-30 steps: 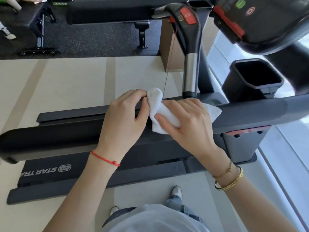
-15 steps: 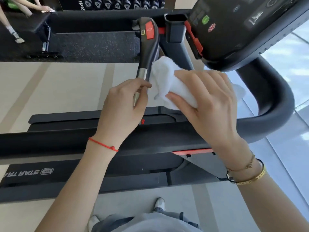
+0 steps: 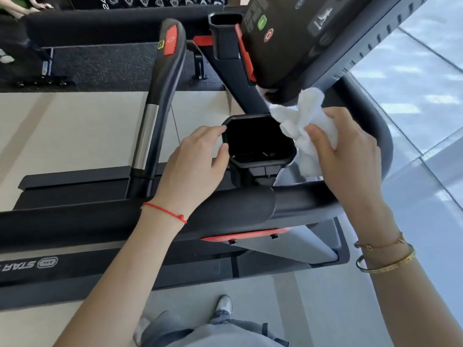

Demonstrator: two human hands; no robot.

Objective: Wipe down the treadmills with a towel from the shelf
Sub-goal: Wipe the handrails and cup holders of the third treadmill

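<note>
A black treadmill fills the view, its padded side rail running across below my hands. My right hand is shut on a bunched white towel, held at the right rim of a black square cup holder, just under the console. My left hand rests on the cup holder's left rim, fingers curled over the edge. The towel's lower part hangs behind the cup holder.
An upright black handle with a red button and a chrome band stands left of the cup holder. A second cup holder sits further up. The treadmill belt lies below. Beige floor is on the left, grey tiles on the right.
Both hands left the side rail and the upright handle and moved right to the cup holder. The towel went with my right hand. My left hand released the handle and took the cup holder's rim.
</note>
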